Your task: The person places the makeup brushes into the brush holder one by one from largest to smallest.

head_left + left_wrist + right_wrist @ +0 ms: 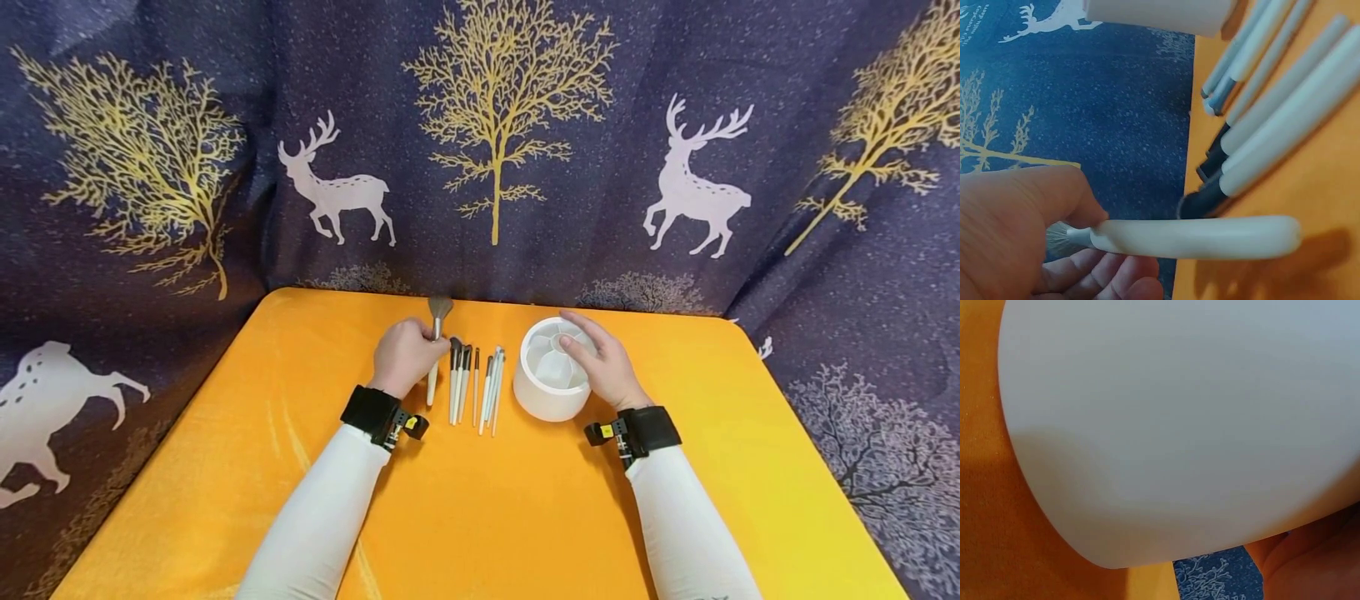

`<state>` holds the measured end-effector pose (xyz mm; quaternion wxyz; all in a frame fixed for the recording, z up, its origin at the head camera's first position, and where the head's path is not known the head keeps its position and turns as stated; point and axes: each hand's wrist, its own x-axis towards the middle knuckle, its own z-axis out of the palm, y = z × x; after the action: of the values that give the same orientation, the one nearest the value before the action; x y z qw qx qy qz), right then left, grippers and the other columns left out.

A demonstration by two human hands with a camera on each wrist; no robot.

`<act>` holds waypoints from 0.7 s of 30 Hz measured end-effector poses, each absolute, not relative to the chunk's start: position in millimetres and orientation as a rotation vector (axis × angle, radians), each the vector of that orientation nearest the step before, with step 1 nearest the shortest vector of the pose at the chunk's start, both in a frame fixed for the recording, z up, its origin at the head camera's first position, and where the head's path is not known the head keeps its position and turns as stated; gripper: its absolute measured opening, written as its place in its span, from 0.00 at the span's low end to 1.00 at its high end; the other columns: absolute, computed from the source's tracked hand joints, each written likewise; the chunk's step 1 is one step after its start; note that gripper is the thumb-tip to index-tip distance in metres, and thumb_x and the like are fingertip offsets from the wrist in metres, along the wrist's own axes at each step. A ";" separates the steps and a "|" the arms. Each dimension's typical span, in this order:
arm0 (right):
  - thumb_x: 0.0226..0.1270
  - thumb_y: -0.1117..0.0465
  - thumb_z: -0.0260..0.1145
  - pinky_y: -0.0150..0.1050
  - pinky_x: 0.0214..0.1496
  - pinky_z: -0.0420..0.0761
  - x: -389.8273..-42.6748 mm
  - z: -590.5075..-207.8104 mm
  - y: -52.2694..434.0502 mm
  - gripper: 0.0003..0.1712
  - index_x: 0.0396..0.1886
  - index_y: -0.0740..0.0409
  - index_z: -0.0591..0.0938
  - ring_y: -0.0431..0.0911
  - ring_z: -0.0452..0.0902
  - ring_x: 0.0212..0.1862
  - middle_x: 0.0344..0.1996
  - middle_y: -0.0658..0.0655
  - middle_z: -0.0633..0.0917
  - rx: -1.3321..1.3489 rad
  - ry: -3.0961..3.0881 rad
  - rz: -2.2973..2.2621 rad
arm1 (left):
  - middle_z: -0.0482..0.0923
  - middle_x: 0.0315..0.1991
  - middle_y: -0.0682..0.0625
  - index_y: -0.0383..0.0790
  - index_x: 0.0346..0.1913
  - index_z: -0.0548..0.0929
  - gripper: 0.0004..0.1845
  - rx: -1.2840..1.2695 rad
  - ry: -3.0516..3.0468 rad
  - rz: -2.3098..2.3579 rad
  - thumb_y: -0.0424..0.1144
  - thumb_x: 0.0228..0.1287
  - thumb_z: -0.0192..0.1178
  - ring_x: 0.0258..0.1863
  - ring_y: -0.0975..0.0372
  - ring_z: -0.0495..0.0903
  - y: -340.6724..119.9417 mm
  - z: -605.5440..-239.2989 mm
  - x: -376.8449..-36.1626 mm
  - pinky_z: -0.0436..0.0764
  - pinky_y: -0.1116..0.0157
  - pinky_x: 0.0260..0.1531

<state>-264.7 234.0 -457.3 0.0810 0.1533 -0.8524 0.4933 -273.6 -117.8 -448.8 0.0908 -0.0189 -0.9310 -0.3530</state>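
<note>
My left hand (pixel 408 354) grips a large makeup brush (pixel 436 333) with a white handle and grey bristles, at the left end of a row of several white-handled brushes (pixel 474 385) lying on the orange table (pixel 480 500). In the left wrist view the fingers (pixel 1022 225) curl round the brush (pixel 1197 237) near its bristles. My right hand (pixel 603 358) rests on the right rim of a round white divided holder (pixel 551 371), thumb over the rim. The holder's wall (pixel 1172 425) fills the right wrist view.
A dark blue cloth (pixel 480 125) with gold trees and white deer hangs behind and around the table. The table's near half is bare orange surface between my white-sleeved forearms.
</note>
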 end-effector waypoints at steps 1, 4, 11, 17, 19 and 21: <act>0.87 0.48 0.64 0.66 0.83 0.62 -264.8 -457.4 234.2 0.32 0.83 0.51 0.76 0.60 0.66 0.83 0.81 0.59 0.75 0.461 -2.547 1.475 | 0.79 0.23 0.49 0.41 0.32 0.87 0.15 -0.070 -2.750 -1.051 0.48 0.71 0.75 0.20 0.55 0.75 -117.1 -447.5 -272.9 0.68 0.58 0.23; 0.87 0.48 0.64 0.66 0.83 0.62 -264.0 -456.9 234.2 0.32 0.84 0.51 0.76 0.60 0.65 0.83 0.81 0.59 0.75 0.470 -2.545 1.475 | 0.85 0.30 0.47 0.39 0.41 0.89 0.13 -0.111 -2.721 -1.055 0.47 0.72 0.73 0.24 0.54 0.79 -115.0 -444.1 -270.1 0.73 0.57 0.27; 0.87 0.47 0.64 0.67 0.82 0.63 -262.2 -457.5 234.8 0.33 0.84 0.50 0.75 0.61 0.66 0.83 0.81 0.59 0.75 0.480 -2.537 1.473 | 0.89 0.38 0.44 0.37 0.49 0.89 0.13 -0.171 -2.652 -1.105 0.43 0.71 0.69 0.33 0.53 0.84 -108.1 -435.5 -265.4 0.82 0.53 0.39; 0.87 0.45 0.63 0.68 0.82 0.64 -262.7 -458.5 234.7 0.34 0.84 0.53 0.74 0.62 0.66 0.83 0.82 0.59 0.75 0.466 -2.547 1.463 | 0.89 0.37 0.45 0.38 0.46 0.89 0.11 -0.231 -2.577 -1.124 0.42 0.69 0.67 0.33 0.53 0.85 -100.7 -428.1 -263.5 0.82 0.53 0.39; 0.87 0.46 0.64 0.68 0.82 0.63 -263.1 -458.6 234.8 0.34 0.84 0.53 0.74 0.61 0.65 0.83 0.82 0.59 0.75 0.462 -2.547 1.471 | 0.88 0.36 0.46 0.38 0.45 0.89 0.10 -0.243 -2.551 -1.135 0.42 0.69 0.67 0.32 0.54 0.84 -98.4 -426.2 -262.9 0.81 0.54 0.37; 0.87 0.46 0.64 0.68 0.83 0.62 -263.5 -458.4 234.8 0.34 0.84 0.53 0.74 0.61 0.65 0.83 0.82 0.59 0.74 0.464 -2.549 1.475 | 0.87 0.35 0.47 0.39 0.43 0.88 0.10 -0.250 -2.534 -1.140 0.42 0.69 0.67 0.31 0.54 0.83 -96.5 -425.2 -262.8 0.80 0.55 0.37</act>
<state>-263.5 234.8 -458.4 0.0799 0.1552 -0.8523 0.4931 -262.8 -96.5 -425.2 0.1749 -0.0883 -0.8943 -0.4022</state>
